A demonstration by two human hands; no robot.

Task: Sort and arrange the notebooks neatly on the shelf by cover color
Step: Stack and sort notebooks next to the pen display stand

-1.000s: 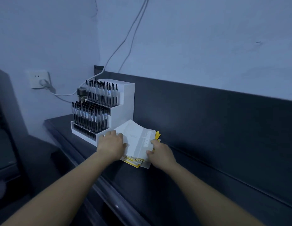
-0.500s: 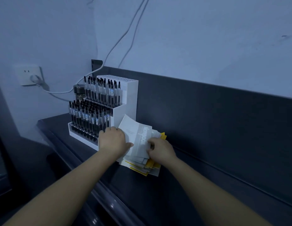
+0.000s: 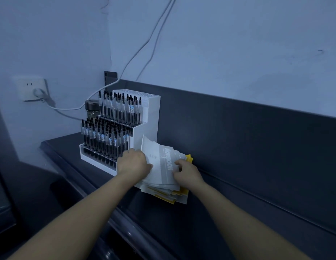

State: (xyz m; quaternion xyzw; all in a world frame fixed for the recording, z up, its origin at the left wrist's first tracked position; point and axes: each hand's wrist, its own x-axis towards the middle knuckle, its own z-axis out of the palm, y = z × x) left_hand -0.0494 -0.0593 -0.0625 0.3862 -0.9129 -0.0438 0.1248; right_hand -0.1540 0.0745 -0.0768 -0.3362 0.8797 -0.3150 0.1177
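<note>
notebook (image 3: 161, 166) tipped steeper, both hands (image 3: 134, 163) gripping

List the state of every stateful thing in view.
Top white notebook: tilted up.
Notebook stack: untidy, white and yellow mixed.
Left hand: grips top white notebook.
Right hand: grips top white notebook.
Pen rack: upright, stocked.
Plug: in socket.
Jar: lidded.

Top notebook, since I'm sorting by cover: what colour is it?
The top notebook is white with a grey lettered band; head view.
</note>
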